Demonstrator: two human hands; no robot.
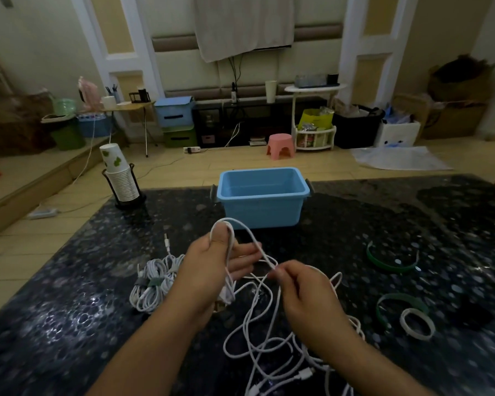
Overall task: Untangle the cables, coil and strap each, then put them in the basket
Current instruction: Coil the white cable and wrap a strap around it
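White cable runs between both hands above the near middle of the dark speckled table. The left hand has a loop of it draped over its raised thumb, with several strands gathered against the palm and the fingers partly curled behind them, grasping the bundle. The right hand, just right of the left, pinches a strand between fingertips and thumb where the cable crosses itself. Below the hands the rest of the cable lies in loose, tangled loops on the table, its connector ends near the close edge.

Left of the left hand rest coiled white cables, already bound with straps. On the right side of the table lie loose straps: a green strap farther off, another green strap nearer, and a white strap touching it. The blue basket stands at the far middle of the table, beyond the hands. A rack of paper cups sits at the far left corner.
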